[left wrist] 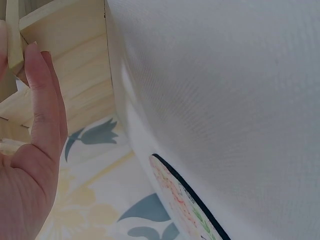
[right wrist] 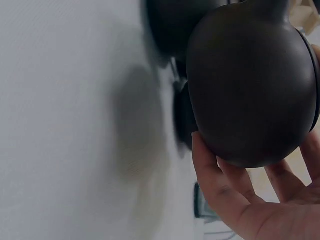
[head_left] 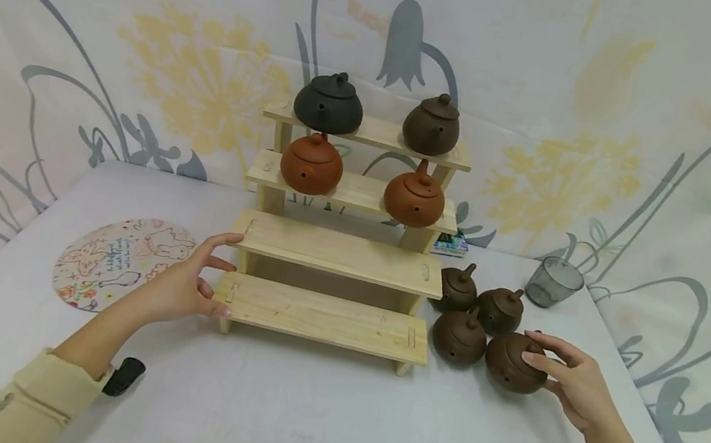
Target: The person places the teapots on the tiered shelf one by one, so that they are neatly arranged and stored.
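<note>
Hands, two, both ours. Right hand (head_left: 583,381): thumb and fingers curled about the side of a brown teapot (head_left: 511,364), gripping it to the right of a wooden stand (head_left: 337,246); whether the pot's base meets the white-covered desk (head_left: 293,423) we cannot tell. Left hand (head_left: 185,287): fingers parted and loosely extended, touching the left end of the same stand at its two lower boards.

Stand, one, pale, stepped, four tiers. Top tier: we list a black teapot (head_left: 328,109) at left and a dark brown teapot (head_left: 432,129) at right. Second tier: an orange-red teapot (head_left: 311,167) at left, a russet teapot (head_left: 414,200) at right.

Desk, right of the stand: three further dark pots, clustered with the gripped one. We count a front pot (head_left: 459,341) just beside it, a middle pot (head_left: 499,312) behind, and a rear pot (head_left: 457,289) nearest the stand. Behind these, a grey glass (head_left: 553,283), upright, and a small patterned box (head_left: 450,244).

Desk, left: one round mat (head_left: 108,266), printed with drawings, partly hidden by our forearm. Backdrop: one floral cloth (head_left: 210,80).
</note>
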`<state>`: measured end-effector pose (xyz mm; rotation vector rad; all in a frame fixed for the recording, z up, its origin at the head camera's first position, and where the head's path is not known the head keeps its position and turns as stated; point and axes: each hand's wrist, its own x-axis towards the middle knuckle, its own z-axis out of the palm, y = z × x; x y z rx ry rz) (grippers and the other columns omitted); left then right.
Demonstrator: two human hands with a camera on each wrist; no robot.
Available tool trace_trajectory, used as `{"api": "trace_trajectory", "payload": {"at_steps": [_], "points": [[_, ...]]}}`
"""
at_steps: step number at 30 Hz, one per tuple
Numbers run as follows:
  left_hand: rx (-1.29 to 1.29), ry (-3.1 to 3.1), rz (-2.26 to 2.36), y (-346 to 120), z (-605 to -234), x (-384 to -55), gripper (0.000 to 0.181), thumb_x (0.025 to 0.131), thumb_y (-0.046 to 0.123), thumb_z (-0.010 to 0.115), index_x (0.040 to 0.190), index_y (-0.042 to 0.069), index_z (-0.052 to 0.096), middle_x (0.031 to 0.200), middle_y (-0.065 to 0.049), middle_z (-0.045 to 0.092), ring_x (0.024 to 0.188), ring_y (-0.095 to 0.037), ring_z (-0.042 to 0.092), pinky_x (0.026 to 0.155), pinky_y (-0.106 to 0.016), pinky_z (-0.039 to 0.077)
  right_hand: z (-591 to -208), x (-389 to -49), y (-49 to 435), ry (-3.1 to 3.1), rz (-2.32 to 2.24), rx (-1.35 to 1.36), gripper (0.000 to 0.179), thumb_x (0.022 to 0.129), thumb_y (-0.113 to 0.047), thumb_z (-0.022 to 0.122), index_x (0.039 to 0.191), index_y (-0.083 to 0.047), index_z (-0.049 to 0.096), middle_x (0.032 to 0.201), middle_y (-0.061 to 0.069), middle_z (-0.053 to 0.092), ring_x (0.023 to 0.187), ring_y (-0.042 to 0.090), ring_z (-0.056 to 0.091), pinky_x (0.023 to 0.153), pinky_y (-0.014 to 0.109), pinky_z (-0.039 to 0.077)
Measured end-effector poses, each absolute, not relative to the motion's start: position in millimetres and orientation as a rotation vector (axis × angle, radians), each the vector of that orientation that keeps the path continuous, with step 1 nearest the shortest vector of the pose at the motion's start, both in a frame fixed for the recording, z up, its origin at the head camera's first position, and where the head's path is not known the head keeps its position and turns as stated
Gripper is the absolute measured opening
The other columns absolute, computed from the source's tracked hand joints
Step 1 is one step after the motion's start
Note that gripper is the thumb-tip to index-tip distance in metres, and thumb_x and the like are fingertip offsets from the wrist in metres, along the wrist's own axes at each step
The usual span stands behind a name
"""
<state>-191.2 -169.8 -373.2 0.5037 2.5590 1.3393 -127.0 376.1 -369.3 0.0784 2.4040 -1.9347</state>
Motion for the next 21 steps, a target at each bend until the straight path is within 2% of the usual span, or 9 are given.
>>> {"api": "trace_trajectory", "payload": {"at_steps": [10, 15, 21], "points": [[0.503, 2.560, 1.339, -169, -372, -190, 0.104, 0.069, -0.002, 0.080, 0.146, 0.026, 0.015, 0.128, -0.027, 0.045, 0.064, -0.021, 0.055, 0.058, -0.035, 0.046, -347, -126, 359, 2.439, -1.924, 0.000, 0.030, 0.087, -0.003, 0.064, 0.112, -0.018, 0.068, 0.102, -0.011, 0.060, 0.085, 0.007, 0.053, 0.070, 0.022, 0.046], [0.506, 2.560, 1.336, -169, -371, -190, 0.104, 0.069, -0.001, 0.079, 0.146, 0.026, 0.015, 0.128, -0.027, 0.046, 0.065, -0.021, 0.056, 0.058, -0.036, 0.046, -337, -129, 345, 2.465, -1.911, -0.066, 0.031, 0.086, -0.002, 0.064, 0.111, -0.020, 0.067, 0.105, -0.010, 0.059, 0.085, 0.007, 0.053, 0.071, 0.022, 0.047], [0.494, 2.562, 1.331, -170, -370, -190, 0.104, 0.069, 0.001, 0.080, 0.146, 0.028, 0.015, 0.129, -0.026, 0.045, 0.066, -0.021, 0.055, 0.059, -0.036, 0.046, -326, -133, 327, 2.450, -1.947, -0.167, 0.032, 0.085, 0.001, 0.063, 0.112, -0.016, 0.068, 0.112, -0.007, 0.057, 0.088, 0.009, 0.052, 0.072, 0.022, 0.046]]}}
